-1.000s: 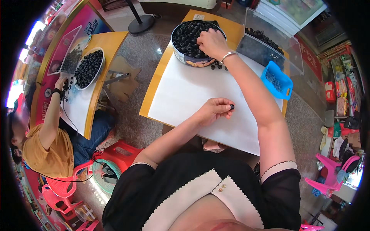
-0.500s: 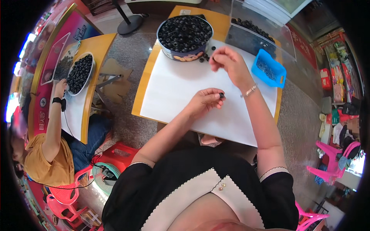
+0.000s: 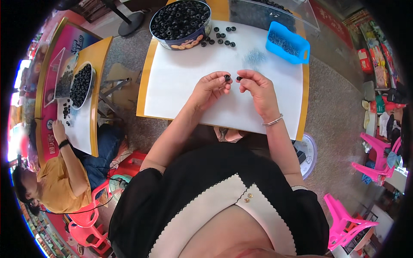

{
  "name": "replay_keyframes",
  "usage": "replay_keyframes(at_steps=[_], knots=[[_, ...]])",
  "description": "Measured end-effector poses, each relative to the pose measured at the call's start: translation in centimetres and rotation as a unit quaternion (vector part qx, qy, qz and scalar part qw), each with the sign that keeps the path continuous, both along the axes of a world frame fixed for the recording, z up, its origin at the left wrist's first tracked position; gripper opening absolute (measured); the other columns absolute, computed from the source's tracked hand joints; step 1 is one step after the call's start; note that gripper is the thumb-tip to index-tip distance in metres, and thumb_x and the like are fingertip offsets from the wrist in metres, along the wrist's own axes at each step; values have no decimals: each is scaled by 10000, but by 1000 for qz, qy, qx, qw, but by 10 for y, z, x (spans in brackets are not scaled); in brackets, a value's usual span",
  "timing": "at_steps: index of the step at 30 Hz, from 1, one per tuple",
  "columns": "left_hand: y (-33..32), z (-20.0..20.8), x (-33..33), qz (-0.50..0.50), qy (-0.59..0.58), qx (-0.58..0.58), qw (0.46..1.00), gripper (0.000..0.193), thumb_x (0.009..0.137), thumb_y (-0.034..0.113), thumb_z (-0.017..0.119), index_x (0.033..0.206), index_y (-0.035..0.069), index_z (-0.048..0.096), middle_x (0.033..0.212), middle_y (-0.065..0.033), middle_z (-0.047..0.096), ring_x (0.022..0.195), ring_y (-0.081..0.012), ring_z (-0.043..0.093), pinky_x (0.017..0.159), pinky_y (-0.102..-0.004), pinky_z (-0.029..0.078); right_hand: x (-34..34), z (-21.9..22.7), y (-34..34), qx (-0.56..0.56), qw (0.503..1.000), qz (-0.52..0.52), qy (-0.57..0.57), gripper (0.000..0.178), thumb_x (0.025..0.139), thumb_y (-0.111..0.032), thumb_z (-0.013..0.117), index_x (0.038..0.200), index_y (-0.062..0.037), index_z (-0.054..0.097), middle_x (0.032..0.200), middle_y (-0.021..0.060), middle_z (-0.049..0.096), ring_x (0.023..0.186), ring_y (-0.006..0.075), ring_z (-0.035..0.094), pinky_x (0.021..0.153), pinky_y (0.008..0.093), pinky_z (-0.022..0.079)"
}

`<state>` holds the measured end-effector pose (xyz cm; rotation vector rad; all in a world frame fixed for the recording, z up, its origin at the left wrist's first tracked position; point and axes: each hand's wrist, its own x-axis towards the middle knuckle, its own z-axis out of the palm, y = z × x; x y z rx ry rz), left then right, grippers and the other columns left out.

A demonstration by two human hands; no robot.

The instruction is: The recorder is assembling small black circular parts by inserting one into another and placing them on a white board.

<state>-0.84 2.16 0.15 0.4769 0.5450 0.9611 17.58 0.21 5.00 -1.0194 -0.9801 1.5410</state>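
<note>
Both of my hands are raised over the white-covered table (image 3: 189,94), fingertips nearly meeting. Between thumb and fingers, my left hand (image 3: 211,89) pinches a small round black piece with a hole (image 3: 227,78). My right hand (image 3: 259,92) pinches another small black piece (image 3: 239,78), partly covered by the fingertips; its shape is hard to make out. Beyond them stands a round tub (image 3: 185,44) heaped with similar black pieces. Several loose black pieces (image 3: 220,41) lie beside it. Thin metal pins (image 3: 254,57) are scattered on the white surface, left of a blue plastic basket (image 3: 303,34) holding more.
A clear plastic bin (image 3: 307,23) with dark pieces stands at the far edge. At a second table (image 3: 103,51) on the left sits a person in a mustard shirt (image 3: 64,185), beside a bowl of black pieces (image 3: 81,86). Pink stools (image 3: 344,223) stand at right.
My right hand has come down beside the left and now pinches a black piece. More loose pieces and a patch of pins lie on the table. The co-worker's hand has left the bowl.
</note>
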Motion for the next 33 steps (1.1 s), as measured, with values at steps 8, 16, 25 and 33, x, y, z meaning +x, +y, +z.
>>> replay_keyframes(at_steps=[8,16,25,33], knots=[[-1,0,1,-11,32,8,999,223,874,85,593,1063,-32,576,914,-109,632,785,-150,614,697,-255,525,-4,0,-7,48,994,-26,-97,139,833,-74,631,953,-4,643,811,14,631,728,73,576,692,212,481],[-2,0,2,-10,42,14,999,219,869,87,609,1046,-38,579,914,-116,634,759,-151,606,664,-251,517,-10,2,-8,59,987,-34,-148,134,837,-80,626,940,2,647,826,16,643,758,68,580,700,210,479],[-5,-2,6,17,68,33,997,202,858,35,611,1036,-58,597,907,-133,647,740,-175,612,641,-276,516,-12,5,-10,206,917,-51,-338,105,831,-71,612,919,-19,634,827,80,646,727,170,609,661,270,476],[-8,-1,9,29,90,44,995,200,860,13,594,1041,-72,612,894,-140,654,736,-178,607,649,-288,513,-12,2,-10,287,883,-48,-368,89,813,-32,617,901,-22,618,820,98,622,725,223,609,648,296,477]])
